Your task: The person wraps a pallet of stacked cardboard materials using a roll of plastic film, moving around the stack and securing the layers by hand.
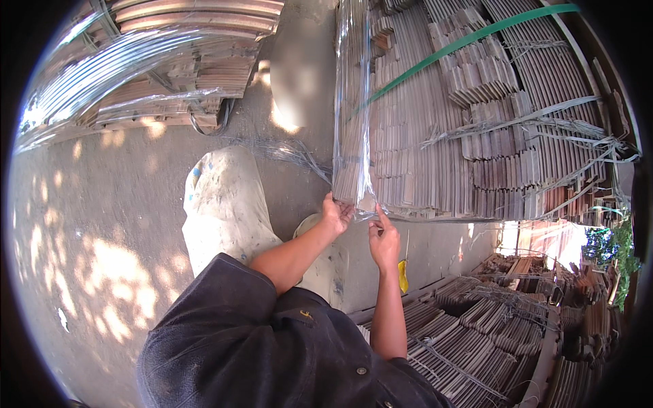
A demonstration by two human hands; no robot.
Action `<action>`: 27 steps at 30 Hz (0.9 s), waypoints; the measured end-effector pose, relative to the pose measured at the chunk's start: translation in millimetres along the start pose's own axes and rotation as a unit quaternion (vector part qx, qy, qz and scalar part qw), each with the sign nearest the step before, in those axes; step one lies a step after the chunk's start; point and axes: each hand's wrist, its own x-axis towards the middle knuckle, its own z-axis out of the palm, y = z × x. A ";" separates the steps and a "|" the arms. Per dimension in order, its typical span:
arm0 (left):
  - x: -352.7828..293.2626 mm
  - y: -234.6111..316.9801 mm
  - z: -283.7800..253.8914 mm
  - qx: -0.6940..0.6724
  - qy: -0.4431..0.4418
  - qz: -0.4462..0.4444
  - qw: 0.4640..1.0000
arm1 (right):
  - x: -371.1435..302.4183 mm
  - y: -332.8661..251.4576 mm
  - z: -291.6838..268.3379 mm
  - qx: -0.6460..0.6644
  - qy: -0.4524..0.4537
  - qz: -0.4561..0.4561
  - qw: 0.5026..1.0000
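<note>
Slab stack (401, 156) lies ahead right, strap (435, 58) across it; second pile (197, 68) lies ahead left; third pile (469, 333) lies near right.

The ground (156, 224) was grey-brown and flat, and it looked rather dusty. On its left part lay many sunlight patches (115, 272), round and irregular, with soft shadow between them. A small white scrap (63, 319) was lying near the left edge. In the upper left there stood a stack of reddish-brown pieces (197, 20), partly covered by shiny film. In the lower right, rows of thin flat pieces (490, 323) were kept in bundles. Behind these rows, strong daylight (568, 239) came in, just beside green leaves (620, 262).
</note>
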 end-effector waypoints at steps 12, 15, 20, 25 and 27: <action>4.1 -0.9 -10.4 0.010 -0.025 0.003 1.000 | 3.2 23.0 -3.1 0.097 -0.010 -0.053 0.994; 7.9 0.6 -16.2 0.031 0.037 0.024 0.999 | -1.0 23.0 -1.5 0.134 0.018 -0.072 0.988; 18.7 21.9 -40.4 0.142 0.104 0.071 0.982 | -11.3 24.5 4.8 0.225 0.056 -0.026 0.972; 6.2 52.0 -42.3 0.280 0.201 0.160 0.925 | -31.9 59.0 20.1 0.258 0.131 0.011 0.957; -0.3 73.1 -40.7 0.336 0.198 0.242 0.889 | -47.2 68.4 24.7 0.247 0.155 0.032 0.956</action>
